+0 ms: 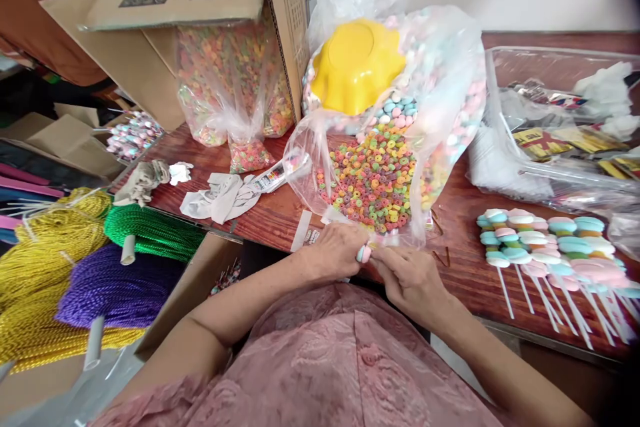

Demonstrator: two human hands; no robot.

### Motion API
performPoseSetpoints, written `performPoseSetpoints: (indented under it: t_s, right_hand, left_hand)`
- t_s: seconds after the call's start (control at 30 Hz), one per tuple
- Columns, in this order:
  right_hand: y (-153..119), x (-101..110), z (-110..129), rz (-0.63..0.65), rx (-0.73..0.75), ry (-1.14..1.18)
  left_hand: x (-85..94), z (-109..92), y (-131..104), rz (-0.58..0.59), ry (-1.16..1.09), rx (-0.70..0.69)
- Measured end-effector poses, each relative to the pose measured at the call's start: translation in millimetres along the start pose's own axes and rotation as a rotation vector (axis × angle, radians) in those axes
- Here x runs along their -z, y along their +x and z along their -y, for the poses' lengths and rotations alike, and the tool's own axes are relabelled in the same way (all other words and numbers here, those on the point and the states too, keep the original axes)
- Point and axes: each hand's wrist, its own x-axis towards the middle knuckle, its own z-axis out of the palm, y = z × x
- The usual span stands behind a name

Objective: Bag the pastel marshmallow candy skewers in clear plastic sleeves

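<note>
My left hand (336, 252) is closed around a small pink, blue and white candy piece (365, 253) at the table's front edge. Close on its right, my right hand (413, 280) has its fingers pinched near the same candy; what lies between them is too small to make out. Just beyond both hands, an open clear bag holds small colourful ring candies (375, 177). Pink, white and blue candies (395, 110) lie behind the rings, under a yellow scalloped bowl (357, 67). Several finished-looking candy skewers (555, 247) with white sticks lie to the right.
A cardboard box (285, 47) with bagged ring candies stands back left. Grey gloves (223, 197) lie before it. A clear plastic bin (565, 113) with packets is at the right. Yellow, green and purple cords (117, 287) hang at the left. A person in brown (47, 33) is back left.
</note>
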Motion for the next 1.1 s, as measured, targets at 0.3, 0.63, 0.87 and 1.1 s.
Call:
performPoseSetpoints:
  t_s: [0.3,0.63,0.87,1.1]
  right_hand:
    - [30.8,-19.2,3.4,-0.13,-0.315,0.378]
    - [28.8,19.4,-21.2,-0.24,0.018,-0.1]
    - [30.5,13.3,-8.8,-0.155,-0.052,-0.171]
    - [40.5,10.5,-11.7,-0.067,-0.054,-0.13]
  left_hand:
    - [36.1,-1.6,26.7,0.03,0.329,-0.12]
    - [70.8,31.3,18.7,0.059,0.214,0.088]
    - [45.6,34.8,15.3,-0.101,0.24,0.151]
    - [30.2,35.0,11.7,-0.136,0.195,0.108]
